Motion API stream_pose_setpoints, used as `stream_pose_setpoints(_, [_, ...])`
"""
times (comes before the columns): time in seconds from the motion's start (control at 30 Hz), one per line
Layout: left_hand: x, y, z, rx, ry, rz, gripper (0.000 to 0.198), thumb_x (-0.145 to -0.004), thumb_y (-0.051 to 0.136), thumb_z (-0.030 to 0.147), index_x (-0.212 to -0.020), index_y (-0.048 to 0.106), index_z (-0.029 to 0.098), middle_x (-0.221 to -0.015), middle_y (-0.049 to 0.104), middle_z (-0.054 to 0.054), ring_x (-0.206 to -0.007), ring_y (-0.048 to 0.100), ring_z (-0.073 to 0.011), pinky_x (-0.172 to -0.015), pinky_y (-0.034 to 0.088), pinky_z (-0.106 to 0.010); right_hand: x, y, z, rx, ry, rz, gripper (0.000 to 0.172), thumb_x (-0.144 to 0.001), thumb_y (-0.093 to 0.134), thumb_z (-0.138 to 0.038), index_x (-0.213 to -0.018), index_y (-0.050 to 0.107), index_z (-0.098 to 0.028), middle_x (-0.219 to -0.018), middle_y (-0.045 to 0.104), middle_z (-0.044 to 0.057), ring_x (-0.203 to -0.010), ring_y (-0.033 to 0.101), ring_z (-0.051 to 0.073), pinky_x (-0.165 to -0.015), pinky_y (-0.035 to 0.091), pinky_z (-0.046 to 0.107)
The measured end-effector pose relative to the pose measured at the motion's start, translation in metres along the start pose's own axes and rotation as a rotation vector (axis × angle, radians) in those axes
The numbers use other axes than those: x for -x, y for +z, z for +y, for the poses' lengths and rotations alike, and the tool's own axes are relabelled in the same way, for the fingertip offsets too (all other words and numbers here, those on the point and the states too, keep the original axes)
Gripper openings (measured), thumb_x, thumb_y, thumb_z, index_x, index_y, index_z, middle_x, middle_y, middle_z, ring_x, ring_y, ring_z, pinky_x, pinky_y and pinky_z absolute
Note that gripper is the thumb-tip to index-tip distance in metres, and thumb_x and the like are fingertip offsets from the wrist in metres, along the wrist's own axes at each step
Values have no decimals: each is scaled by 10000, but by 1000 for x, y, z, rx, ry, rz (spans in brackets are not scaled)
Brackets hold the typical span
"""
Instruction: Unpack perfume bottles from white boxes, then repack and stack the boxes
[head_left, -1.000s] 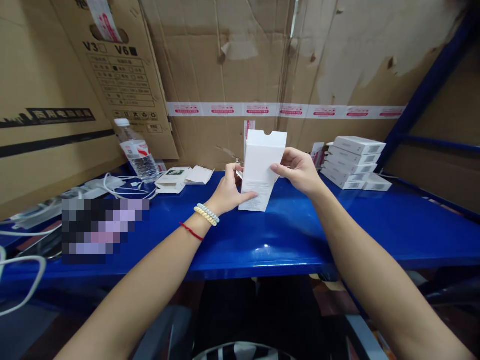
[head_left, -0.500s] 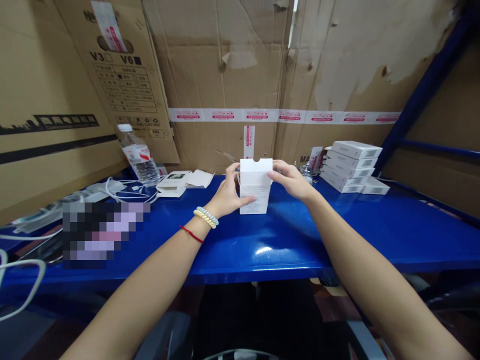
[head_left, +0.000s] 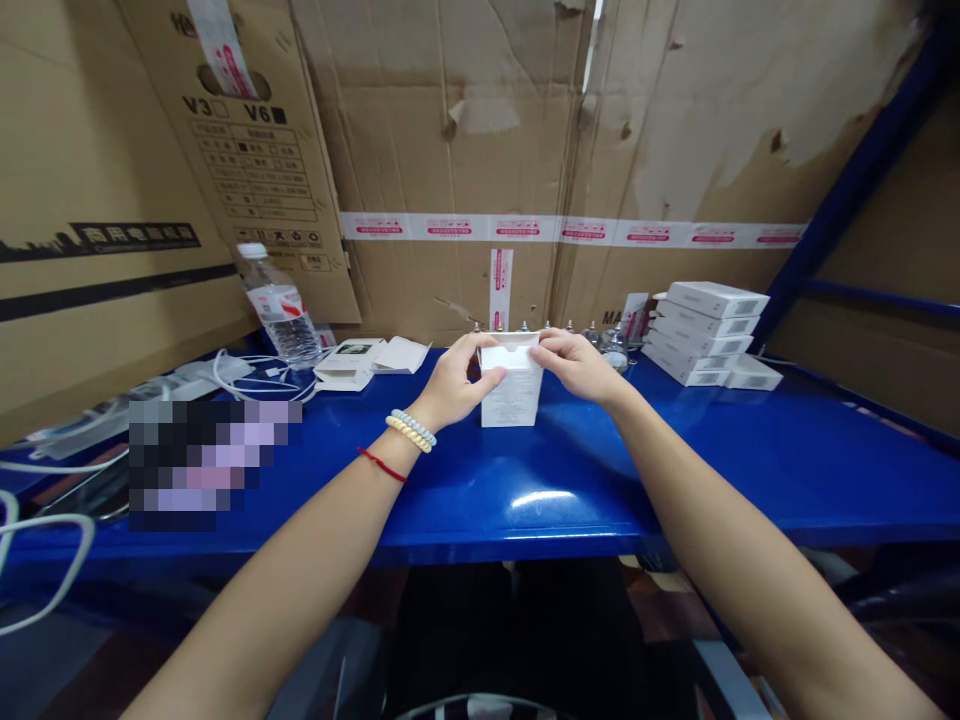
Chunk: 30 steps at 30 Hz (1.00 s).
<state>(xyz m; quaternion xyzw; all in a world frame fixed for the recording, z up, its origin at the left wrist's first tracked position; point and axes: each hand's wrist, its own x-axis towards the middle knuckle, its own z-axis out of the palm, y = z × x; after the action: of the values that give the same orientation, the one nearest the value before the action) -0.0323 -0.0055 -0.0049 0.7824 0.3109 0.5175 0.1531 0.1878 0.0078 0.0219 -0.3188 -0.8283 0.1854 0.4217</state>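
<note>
A small white paper box (head_left: 511, 402) stands upright on the blue table (head_left: 517, 500), with fine print on its front face. My left hand (head_left: 456, 380) grips it at the upper left, fingers behind and thumb across the front. At the upper right corner, my right hand (head_left: 576, 364) pinches the box's top edge between thumb and fingers. The notched top flap shows as a narrow white strip between my hands. What lies inside the box is hidden.
White boxes (head_left: 709, 328) are stacked at the right. Small glass objects (head_left: 615, 348) with metal tips line the back. At the left are a water bottle (head_left: 285, 315), an opened white carton (head_left: 345, 370), white cables (head_left: 225, 375) and a pixelated patch. Cardboard walls (head_left: 450, 150) enclose the table.
The notched flap stood up above the box and is now folded lower at its top. My left thumb has moved up the front, and my right hand has shifted slightly down and left.
</note>
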Motion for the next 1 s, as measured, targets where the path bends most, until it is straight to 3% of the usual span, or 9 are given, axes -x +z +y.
stream_pose_setpoints(0.2, [-1,-2,-4,103,-114,-35,369,-768,692,391,-1014,510,184,-872,626,-24,-715,610,-140,-647,508,-270,4,-2,-5,-154,-15,-58,440,-776,644,-628,-746,746,-201,-1098,640,80,-1034,593,221,-944,443,378])
stream_pose_setpoints(0.3, [-2,-3,-7,125,-124,-68,368,-769,699,405,-1007,529,182,-853,626,-17,-718,614,-139,-644,509,-263,3,-2,-2,-297,64,-76,552,-842,505,-680,-756,750,-192,-1003,667,75,-939,608,203,-889,473,375])
stream_pose_setpoints(0.4, [-2,-4,-6,95,-90,-72,343,-792,676,396,-1036,576,177,-924,648,-43,-767,622,-146,-673,519,-267,1,-2,3,-370,114,-64,491,-802,588,-641,-710,742,-184,-1041,662,83,-917,608,200,-839,488,368])
stream_pose_setpoints(0.6, [-2,-5,-3,69,-66,-62,336,-788,675,378,-1034,583,168,-1015,662,-75,-807,650,-163,-702,544,-287,2,-3,-4,-373,52,-46,361,-713,739,-549,-646,717,-195,-1045,652,66,-990,607,209,-947,442,402])
stream_pose_setpoints(0.73, [0,-8,-4,106,-78,-166,483,-696,761,310,-1092,506,202,-920,668,-30,-769,677,-170,-697,565,-299,3,-3,-8,-286,5,-90,378,-653,804,-508,-571,648,-173,-957,638,59,-922,613,202,-892,465,392])
stream_pose_setpoints(0.83, [2,-8,-6,106,-98,-226,608,-662,771,251,-1179,453,228,-905,680,-20,-769,695,-187,-701,576,-318,3,-1,-4,-204,-22,-80,390,-695,764,-527,-599,636,-171,-936,627,65,-885,614,198,-825,491,378])
stream_pose_setpoints(0.9, [1,-6,-6,106,-118,-145,666,-658,773,250,-1227,426,232,-909,688,-26,-766,700,-194,-706,583,-335,3,2,0,-147,-22,65,362,-724,730,-539,-812,685,-191,-1021,627,82,-912,612,209,-767,509,363])
stream_pose_setpoints(1.0, [-3,-4,-6,152,-150,163,778,-658,783,273,-1303,350,227,-961,687,-56,-819,710,-217,-745,595,-370,4,9,-1,-71,0,317,650,-734,700,-577,-1263,544,-233,-1143,603,115,-914,608,221,-709,533,367])
